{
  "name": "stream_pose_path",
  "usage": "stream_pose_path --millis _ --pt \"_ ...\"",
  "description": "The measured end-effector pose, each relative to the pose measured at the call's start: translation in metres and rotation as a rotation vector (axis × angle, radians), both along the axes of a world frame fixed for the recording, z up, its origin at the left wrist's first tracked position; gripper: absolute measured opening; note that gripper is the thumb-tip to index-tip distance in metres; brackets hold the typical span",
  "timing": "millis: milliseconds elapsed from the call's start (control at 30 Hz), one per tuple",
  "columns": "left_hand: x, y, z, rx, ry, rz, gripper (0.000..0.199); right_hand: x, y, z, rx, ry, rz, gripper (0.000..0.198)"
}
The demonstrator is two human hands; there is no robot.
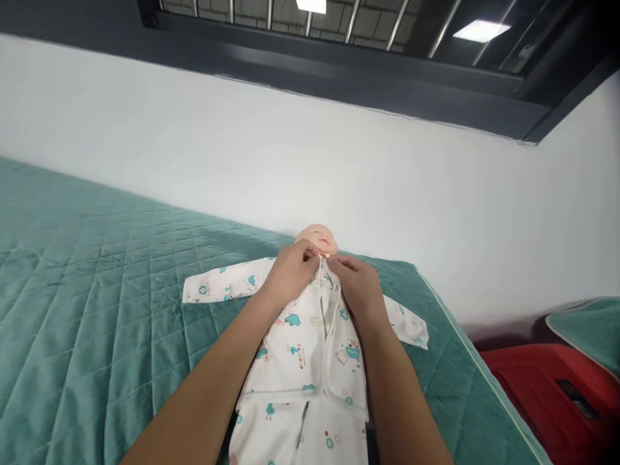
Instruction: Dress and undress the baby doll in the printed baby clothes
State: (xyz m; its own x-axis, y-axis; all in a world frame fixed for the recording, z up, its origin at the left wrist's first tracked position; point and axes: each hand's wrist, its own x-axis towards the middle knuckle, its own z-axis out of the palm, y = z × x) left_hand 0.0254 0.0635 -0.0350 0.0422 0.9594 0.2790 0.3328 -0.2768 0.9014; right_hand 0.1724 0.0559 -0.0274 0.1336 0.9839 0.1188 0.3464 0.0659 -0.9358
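Observation:
A baby doll [317, 236] lies on its back on a green quilted cover, its head toward the wall. It is dressed in a white printed baby jacket [295, 352], both sleeves spread out sideways. White printed pants [334, 439] show below the jacket's hem. My left hand [293, 268] pinches the left front edge at the collar, just under the doll's chin. Opposite it, my right hand [356, 281] pinches the other collar edge. The two edges nearly meet at the neck, while the front hangs apart lower down. Any fastener between my fingertips is too small to make out.
The green quilted cover [97, 310] spreads far to the left and ends at a piped edge on the right. A white wall [217, 148] rises behind, under a dark-framed barred window [339, 71]. A red plastic object [547, 387] stands beyond the right edge.

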Motion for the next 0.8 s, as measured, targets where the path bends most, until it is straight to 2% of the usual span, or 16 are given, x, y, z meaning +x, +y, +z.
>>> stream_pose_path --millis 300,567,800 --pt "-0.002 -0.002 0.002 -0.005 0.001 -0.024 0.009 0.007 0.006 -0.013 0.017 0.086 0.172 0.030" --pt "-0.006 -0.001 -0.002 0.025 0.063 -0.110 0.011 0.004 0.002 -0.008 -0.051 0.070 0.243 0.030" --pt "-0.009 0.002 -0.005 0.014 0.085 -0.141 0.017 -0.001 -0.002 -0.001 -0.110 -0.138 0.205 0.032"
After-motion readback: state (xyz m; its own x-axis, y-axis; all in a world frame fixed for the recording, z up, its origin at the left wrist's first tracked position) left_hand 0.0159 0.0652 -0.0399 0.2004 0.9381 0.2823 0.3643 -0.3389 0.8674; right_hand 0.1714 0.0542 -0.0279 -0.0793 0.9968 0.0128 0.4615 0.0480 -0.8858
